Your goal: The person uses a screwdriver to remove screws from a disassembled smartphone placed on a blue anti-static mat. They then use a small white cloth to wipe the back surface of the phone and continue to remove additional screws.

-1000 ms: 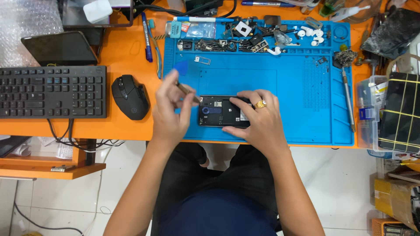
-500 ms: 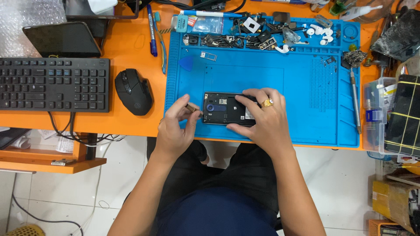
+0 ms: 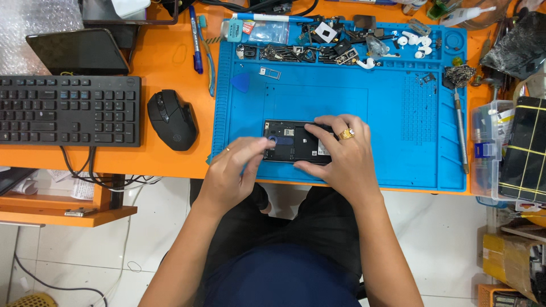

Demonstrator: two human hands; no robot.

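An opened black phone point(image 3: 293, 145) lies on the blue work mat point(image 3: 341, 96) near the desk's front edge, its inner parts facing up. My right hand point(image 3: 341, 156), with a gold ring, grips the phone's right half, fingers over the top and thumb at the near edge. My left hand point(image 3: 236, 170) is blurred; its fingertips reach onto the phone's left end beside a small blue ring. Whether it pinches something small is hidden. A blue triangular pick point(image 3: 240, 82) and a small metal card tray point(image 3: 266, 71) lie on the mat behind the left hand.
Left of the mat are a black mouse point(image 3: 172, 119), a black keyboard point(image 3: 68, 111) and a dark tablet point(image 3: 77, 51). Several small parts and screws point(image 3: 335, 45) fill the mat's back edge. A screwdriver point(image 3: 459, 131) and plastic boxes point(image 3: 489, 148) sit at the right.
My left hand has come down from above the phone to its left end, fingertips now on it. My right hand has stayed on the phone. The camera has shifted slightly.
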